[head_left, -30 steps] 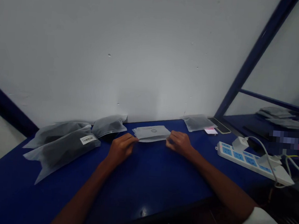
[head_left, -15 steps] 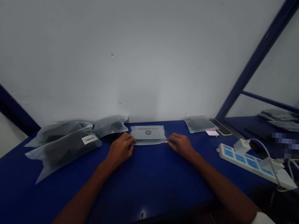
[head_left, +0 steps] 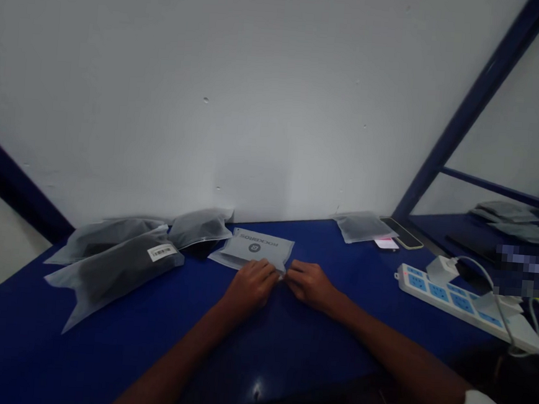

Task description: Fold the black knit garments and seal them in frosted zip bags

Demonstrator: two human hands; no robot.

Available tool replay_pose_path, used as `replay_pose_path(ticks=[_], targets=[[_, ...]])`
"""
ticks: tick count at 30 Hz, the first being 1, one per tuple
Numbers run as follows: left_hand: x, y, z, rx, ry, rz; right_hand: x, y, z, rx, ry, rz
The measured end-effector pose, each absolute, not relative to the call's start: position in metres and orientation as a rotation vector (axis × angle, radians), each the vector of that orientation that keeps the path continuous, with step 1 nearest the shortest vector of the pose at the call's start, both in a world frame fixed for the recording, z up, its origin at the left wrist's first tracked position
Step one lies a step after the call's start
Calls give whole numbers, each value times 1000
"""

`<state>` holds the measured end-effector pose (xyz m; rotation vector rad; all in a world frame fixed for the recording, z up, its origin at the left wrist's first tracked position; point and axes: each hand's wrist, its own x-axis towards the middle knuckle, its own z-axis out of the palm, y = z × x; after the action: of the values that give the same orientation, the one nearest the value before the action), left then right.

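Left hand [head_left: 251, 284] and right hand [head_left: 309, 285] pinched printed bag [head_left: 247, 247] at corner

Both hands were closed on the near-right corner, fingertips almost meeting; exact grip partly hidden. Bag lay on blue table [head_left: 220, 360], print upside down to camera. Small pouch [head_left: 200, 226] sat just left, tight on that side. Farther left: back pouch [head_left: 108, 236], front pouch [head_left: 115, 267] with barcode label [head_left: 161, 252]. Right, well apart: flat pouch [head_left: 361, 226], phone [head_left: 404, 234], power strip [head_left: 459, 307] with white charger [head_left: 442, 269]. Wall [head_left: 259, 101] bounded the far side.
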<state>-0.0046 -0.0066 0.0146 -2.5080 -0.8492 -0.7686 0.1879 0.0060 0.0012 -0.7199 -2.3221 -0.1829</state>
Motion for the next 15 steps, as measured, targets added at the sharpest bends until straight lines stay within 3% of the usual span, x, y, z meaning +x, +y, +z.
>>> replay_pose_path(ticks=[15], targets=[[-59,18,37,-2345,-1146,-656,255,50,9,-1072,-1935,-23]])
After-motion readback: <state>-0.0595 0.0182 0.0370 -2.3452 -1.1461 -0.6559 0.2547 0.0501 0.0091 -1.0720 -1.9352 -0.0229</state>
